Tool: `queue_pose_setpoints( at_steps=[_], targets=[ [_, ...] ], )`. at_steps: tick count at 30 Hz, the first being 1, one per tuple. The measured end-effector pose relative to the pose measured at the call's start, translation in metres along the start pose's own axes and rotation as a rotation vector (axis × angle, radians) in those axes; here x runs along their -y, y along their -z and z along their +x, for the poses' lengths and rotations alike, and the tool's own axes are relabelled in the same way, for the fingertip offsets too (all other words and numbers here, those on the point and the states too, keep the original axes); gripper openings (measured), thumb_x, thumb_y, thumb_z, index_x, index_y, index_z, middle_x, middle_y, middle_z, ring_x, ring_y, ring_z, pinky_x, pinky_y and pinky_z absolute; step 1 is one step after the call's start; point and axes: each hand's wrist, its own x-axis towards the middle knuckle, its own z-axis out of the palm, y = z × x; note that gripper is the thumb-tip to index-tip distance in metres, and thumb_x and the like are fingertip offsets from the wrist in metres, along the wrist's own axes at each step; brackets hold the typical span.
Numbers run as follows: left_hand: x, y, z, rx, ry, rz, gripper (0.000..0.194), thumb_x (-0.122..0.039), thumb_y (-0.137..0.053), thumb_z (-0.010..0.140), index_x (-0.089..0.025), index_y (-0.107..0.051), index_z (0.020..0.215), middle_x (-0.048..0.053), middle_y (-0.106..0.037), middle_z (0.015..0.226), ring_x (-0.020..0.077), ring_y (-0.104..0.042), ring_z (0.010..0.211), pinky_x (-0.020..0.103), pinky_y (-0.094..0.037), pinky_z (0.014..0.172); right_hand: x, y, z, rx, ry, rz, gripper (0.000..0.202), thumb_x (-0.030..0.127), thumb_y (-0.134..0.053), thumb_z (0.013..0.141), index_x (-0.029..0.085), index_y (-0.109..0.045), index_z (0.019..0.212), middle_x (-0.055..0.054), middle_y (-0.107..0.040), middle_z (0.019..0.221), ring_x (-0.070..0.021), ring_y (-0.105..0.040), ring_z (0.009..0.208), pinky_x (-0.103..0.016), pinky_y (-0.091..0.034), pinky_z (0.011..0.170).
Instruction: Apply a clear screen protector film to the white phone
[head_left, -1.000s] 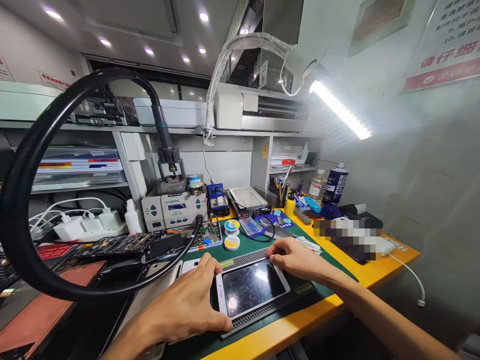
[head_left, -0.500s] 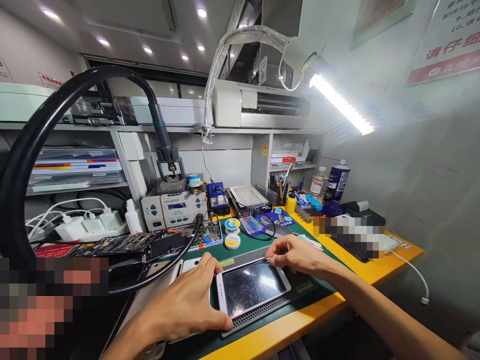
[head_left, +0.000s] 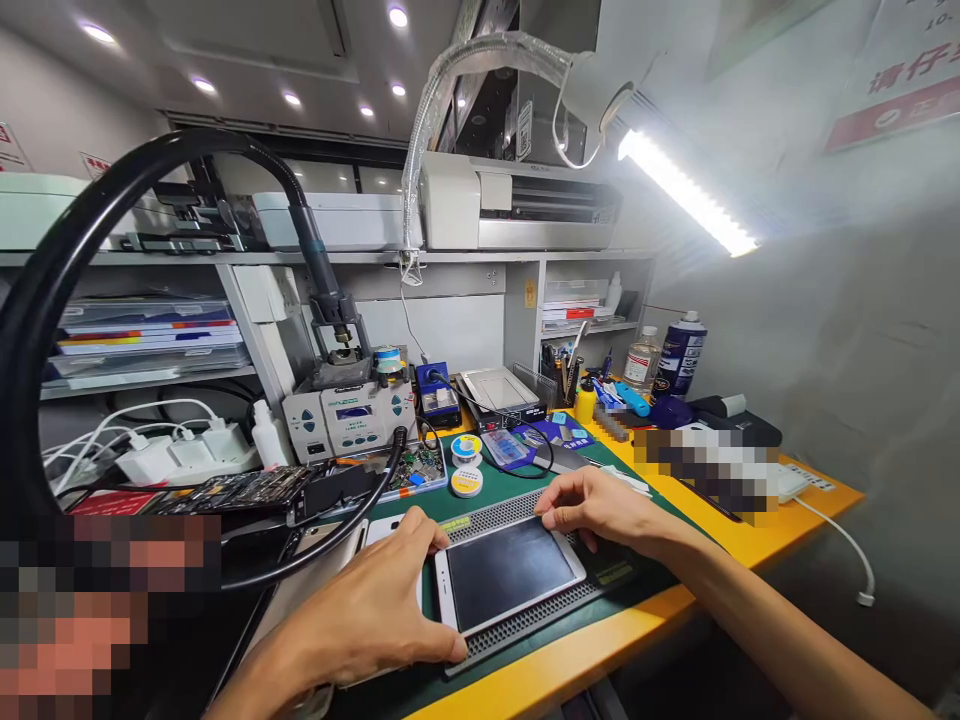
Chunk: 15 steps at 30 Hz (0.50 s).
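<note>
We tilt our head slightly, so the shelves and lamp sit a little differently in view. The glare that speckled the phone screen a second ago is gone; the glass now reads dark and even. Our right hand edges slightly left along the phone's far corner.

Setting was a small electronics repair workshop, likely for phones. Evidence: a hot-air rework station with black hose stood at the back of the yellow bench; solder spools, a bare circuit board and a perforated metal work pad lay on a green mat. A gooseneck lamp, solvent bottles and stocked shelves lined the wall.
</note>
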Motion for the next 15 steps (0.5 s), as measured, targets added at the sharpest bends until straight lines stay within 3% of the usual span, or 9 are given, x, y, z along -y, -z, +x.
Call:
queue_pose_setpoints(
  at_steps=[4,7,11,15],
  targets=[
    [0.006,0.0,0.0,0.011,-0.044,-0.051,0.071,-0.045,-0.083,0.058,-0.028,-0.054,0.121,-0.002,-0.054,0.11,0.0214,-0.054,0.098,0.027,-0.041,0.079,-0.001,0.0,0.0,-0.001,-0.003,0.059,0.025,0.036,-0.079,0.069,0.017,-0.073,0.084,0.002,-0.059,0.066,-0.0109,-0.048,0.057,-0.018,-0.039,0.039],
    [0.009,-0.001,0.003,0.026,-0.016,-0.114,0.067,-0.051,-0.081,0.062,-0.03,-0.055,0.12,-0.006,-0.051,0.088,0.0175,-0.05,0.079,0.024,-0.037,0.064,-0.001,0.002,0.0,-0.013,-0.006,0.117,0.025,0.034,-0.08,0.068,0.015,-0.074,0.082,0.001,-0.06,0.066,-0.0105,-0.049,0.056,-0.018,-0.04,0.04],
    [0.008,-0.004,0.011,-0.02,-0.096,-0.262,0.031,-0.053,-0.056,0.088,-0.025,-0.063,0.096,-0.005,-0.05,0.077,0.0149,-0.044,0.071,0.024,-0.034,0.064,0.002,0.005,-0.005,-0.013,-0.024,0.238,0.024,0.031,-0.081,0.066,0.012,-0.072,0.078,0.0,-0.059,0.064,-0.0084,-0.047,0.052,-0.018,-0.04,0.041],
    [0.005,-0.007,0.017,-0.08,-0.199,-0.399,0.039,-0.055,-0.048,0.092,-0.021,-0.058,0.076,-0.004,-0.048,0.074,0.0143,-0.042,0.072,0.024,-0.035,0.067,0.009,0.007,-0.014,0.041,-0.042,0.363,0.024,0.032,-0.08,0.067,0.012,-0.07,0.077,0.0,-0.058,0.063,-0.0076,-0.047,0.051,-0.017,-0.037,0.039]
  ],
)
